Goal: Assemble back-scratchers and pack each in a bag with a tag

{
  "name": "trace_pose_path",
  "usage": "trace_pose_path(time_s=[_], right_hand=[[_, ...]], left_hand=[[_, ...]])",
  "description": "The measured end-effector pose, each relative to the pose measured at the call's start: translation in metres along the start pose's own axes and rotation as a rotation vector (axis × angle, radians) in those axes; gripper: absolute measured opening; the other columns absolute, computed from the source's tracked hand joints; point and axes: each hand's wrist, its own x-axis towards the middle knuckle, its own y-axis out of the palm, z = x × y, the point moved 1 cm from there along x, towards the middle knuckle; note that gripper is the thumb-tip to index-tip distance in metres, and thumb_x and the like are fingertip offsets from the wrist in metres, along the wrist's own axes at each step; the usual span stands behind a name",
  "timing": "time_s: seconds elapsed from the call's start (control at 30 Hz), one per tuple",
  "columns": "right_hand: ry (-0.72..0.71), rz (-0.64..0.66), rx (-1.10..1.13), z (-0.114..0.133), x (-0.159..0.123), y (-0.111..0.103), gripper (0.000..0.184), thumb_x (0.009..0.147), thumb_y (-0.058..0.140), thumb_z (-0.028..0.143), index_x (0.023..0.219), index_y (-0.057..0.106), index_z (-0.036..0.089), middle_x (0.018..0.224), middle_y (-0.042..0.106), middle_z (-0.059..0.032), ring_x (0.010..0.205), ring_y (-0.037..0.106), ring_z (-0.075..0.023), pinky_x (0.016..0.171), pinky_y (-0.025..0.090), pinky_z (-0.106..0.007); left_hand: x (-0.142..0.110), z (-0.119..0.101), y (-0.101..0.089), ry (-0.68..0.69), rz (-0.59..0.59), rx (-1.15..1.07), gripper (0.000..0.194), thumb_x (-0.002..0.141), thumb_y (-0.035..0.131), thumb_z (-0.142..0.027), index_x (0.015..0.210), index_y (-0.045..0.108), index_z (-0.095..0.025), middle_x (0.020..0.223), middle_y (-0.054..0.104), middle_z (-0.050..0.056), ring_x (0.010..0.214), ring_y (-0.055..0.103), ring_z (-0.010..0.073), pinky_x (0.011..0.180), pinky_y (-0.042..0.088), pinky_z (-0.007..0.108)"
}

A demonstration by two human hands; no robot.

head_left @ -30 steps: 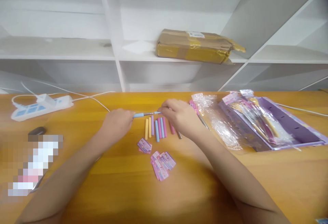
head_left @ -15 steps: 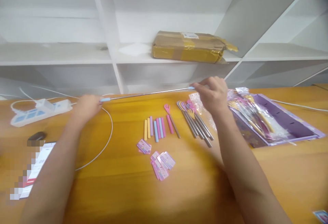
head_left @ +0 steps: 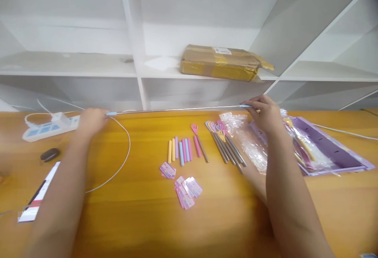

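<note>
A thin telescopic metal rod [head_left: 177, 110] with a light-blue grip is stretched out level above the wooden table [head_left: 141, 218]. My left hand [head_left: 90, 120] is closed round the blue grip end at the left. My right hand [head_left: 264, 112] pinches the blue tip at the right. Below the rod lie a row of pastel grip sleeves [head_left: 179, 150], one pink collapsed rod with a hand-shaped head [head_left: 199, 143], a bunch of several collapsed rods [head_left: 226, 146], and small pink cards [head_left: 186, 190].
A purple box [head_left: 330, 148] with wrapped packs and clear plastic bags [head_left: 251, 144] sits at the right. A white power strip [head_left: 49, 126] with its cable [head_left: 124, 152], a dark small object [head_left: 50, 154] and a paper [head_left: 38, 199] lie left. A taped cardboard parcel [head_left: 221, 62] rests on the white shelf.
My hands have moved far apart, drawing the short rod out to its long length. The right hand went right, the left hand went left toward the power strip.
</note>
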Motion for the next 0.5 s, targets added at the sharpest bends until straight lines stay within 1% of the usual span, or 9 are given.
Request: trace_pose_path(time_s=[0.07,0.17,0.23,0.3,0.4,0.5], right_hand=[[0.000,0.002,0.005,-0.003,0.000,0.001,0.029,0.102,0.056,0.035,0.115,0.077,0.021,0.115,0.066,-0.0146,0.103,0.061,-0.0253,0.099,0.046,-0.036],[0.101,-0.012,-0.004,-0.010,0.002,0.002,0.029,0.100,0.057,0.038,0.116,0.074,0.021,0.114,0.066,-0.0128,0.096,0.062,-0.0254,0.093,0.050,-0.038],[0.172,-0.025,0.001,-0.013,0.004,0.003,0.028,0.099,0.057,0.039,0.116,0.070,0.021,0.114,0.067,-0.0132,0.098,0.063,-0.0268,0.091,0.051,-0.039],[0.210,-0.025,0.034,-0.015,0.005,0.003,0.030,0.100,0.057,0.039,0.119,0.067,0.019,0.114,0.068,-0.0139,0.098,0.065,-0.0268,0.092,0.051,-0.039],[0.231,-0.024,0.068,-0.018,0.006,0.003,0.029,0.102,0.054,0.037,0.122,0.064,0.019,0.108,0.070,-0.0117,0.089,0.067,-0.0237,0.091,0.051,-0.038],[0.212,-0.035,0.022,-0.022,0.006,0.005,0.029,0.102,0.053,0.038,0.119,0.067,0.018,0.111,0.069,-0.0130,0.093,0.066,-0.0240,0.094,0.051,-0.039]], left_hand=[[0.000,-0.001,0.002,0.014,0.000,-0.013,0.032,0.105,0.044,-0.026,0.110,0.076,-0.021,0.092,0.076,0.005,0.080,0.056,0.0208,0.068,0.024,0.027],[0.001,-0.002,0.004,0.028,-0.007,-0.034,0.033,0.105,0.044,-0.026,0.110,0.076,-0.022,0.095,0.076,0.005,0.080,0.057,0.0214,0.069,0.024,0.028],[0.003,-0.001,0.005,0.025,-0.010,-0.048,0.031,0.103,0.046,-0.026,0.108,0.077,-0.023,0.092,0.076,0.004,0.078,0.058,0.0222,0.068,0.025,0.029],[0.006,0.000,0.006,0.004,-0.012,-0.059,0.030,0.102,0.047,-0.025,0.105,0.077,-0.023,0.085,0.075,0.004,0.076,0.057,0.0230,0.068,0.024,0.029],[0.008,-0.001,0.007,-0.009,-0.024,-0.075,0.028,0.102,0.047,-0.025,0.104,0.076,-0.024,0.080,0.073,0.004,0.075,0.056,0.0240,0.069,0.023,0.030],[0.007,-0.004,0.006,0.017,-0.025,-0.090,0.028,0.103,0.046,-0.026,0.104,0.075,-0.025,0.081,0.072,0.003,0.076,0.056,0.0234,0.070,0.023,0.030]])
